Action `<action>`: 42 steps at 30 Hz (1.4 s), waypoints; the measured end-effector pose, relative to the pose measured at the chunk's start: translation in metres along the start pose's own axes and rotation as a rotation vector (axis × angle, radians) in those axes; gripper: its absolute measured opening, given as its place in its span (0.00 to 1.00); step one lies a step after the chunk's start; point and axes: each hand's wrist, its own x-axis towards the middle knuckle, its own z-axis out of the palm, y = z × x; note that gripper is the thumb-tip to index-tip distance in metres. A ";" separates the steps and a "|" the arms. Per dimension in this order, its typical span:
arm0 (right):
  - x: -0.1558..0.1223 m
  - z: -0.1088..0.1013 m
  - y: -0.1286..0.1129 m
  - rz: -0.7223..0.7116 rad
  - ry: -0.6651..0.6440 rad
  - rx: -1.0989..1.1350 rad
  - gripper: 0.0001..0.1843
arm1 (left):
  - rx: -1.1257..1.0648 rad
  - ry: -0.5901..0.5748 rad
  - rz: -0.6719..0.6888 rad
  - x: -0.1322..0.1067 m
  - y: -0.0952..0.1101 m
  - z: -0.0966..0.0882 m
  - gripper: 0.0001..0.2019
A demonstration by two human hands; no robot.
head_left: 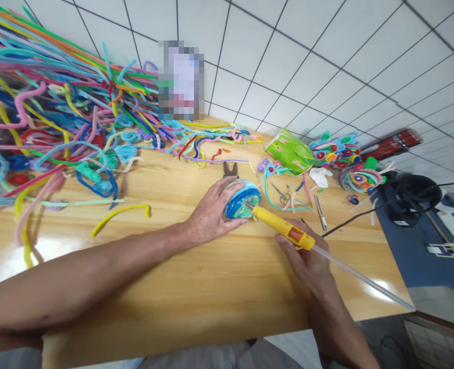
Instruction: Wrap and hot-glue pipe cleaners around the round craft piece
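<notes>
My left hand point(211, 211) is closed around a round piece built of blue and green pipe cleaners point(241, 199), keeping it tilted just above or on the wooden table. In my right hand point(307, 256) is a yellow hot glue gun point(282, 226), its nozzle touching or very near the lower face of the round piece. A long clear glue stick point(361, 279) sticks out of the gun's back end toward the lower right. Pliers point(230, 169) lie just behind the round piece, their jaws pointing away from me.
Loose pipe cleaners point(76, 102) heap up on the left. At the back right are a green tissue pack point(290, 154), colourful pipe-cleaner figures point(334, 149) and a dark red flask point(394, 143). Scissors point(280, 193) and a pen-like tool point(321, 212) lie right of my hands; a cord point(350, 220) crosses there.
</notes>
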 end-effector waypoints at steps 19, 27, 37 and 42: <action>-0.002 0.004 0.000 -0.002 0.024 0.006 0.07 | 0.004 0.026 0.039 0.000 -0.001 0.001 0.43; -0.004 0.006 0.001 -0.050 0.026 0.008 0.10 | 0.022 0.002 0.023 -0.001 0.000 0.001 0.43; -0.003 0.005 0.000 -0.073 0.033 -0.010 0.09 | 0.028 0.013 0.031 -0.001 -0.002 0.002 0.43; -0.003 0.005 -0.001 -0.024 0.029 -0.012 0.08 | 0.032 0.017 0.035 -0.002 -0.003 0.004 0.44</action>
